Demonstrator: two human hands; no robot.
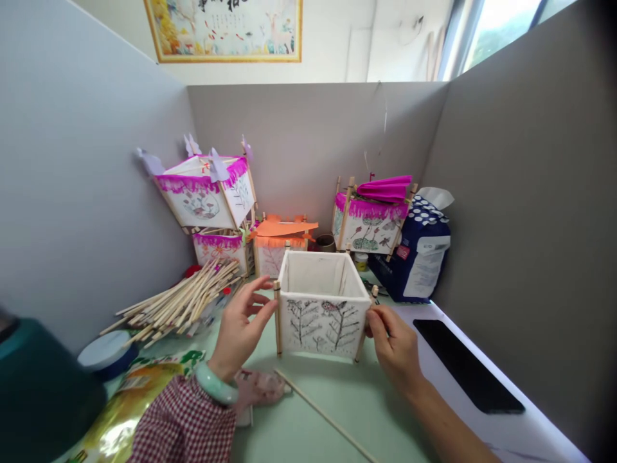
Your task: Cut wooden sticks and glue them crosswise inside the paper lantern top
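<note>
A square white paper lantern (324, 326) with wooden stick corner posts stands in front of me, open at the top. Dark branching trees are drawn on its near side. At its left corner post is my left hand (243, 328), fingers spread and the thumb tip against or right beside the wood. Closed fingers of my right hand (396, 347) pinch the right front post near its upper part. Below the lantern, a thin stick (328, 418) lies slantwise on the green mat (385, 431). A pinkish object (263, 388), partly behind my left wrist, touches the stick's far end.
Decorated lanterns with magenta fringe (202, 202) (371, 225) and an orange-topped one (282, 254) stand behind. Loose sticks (187, 302) are piled left, near a round lid (105, 350) and yellow packet (139, 399). A phone (465, 363) and blue tissue pack (417, 257) are right. Grey partitions (308, 128) enclose the desk.
</note>
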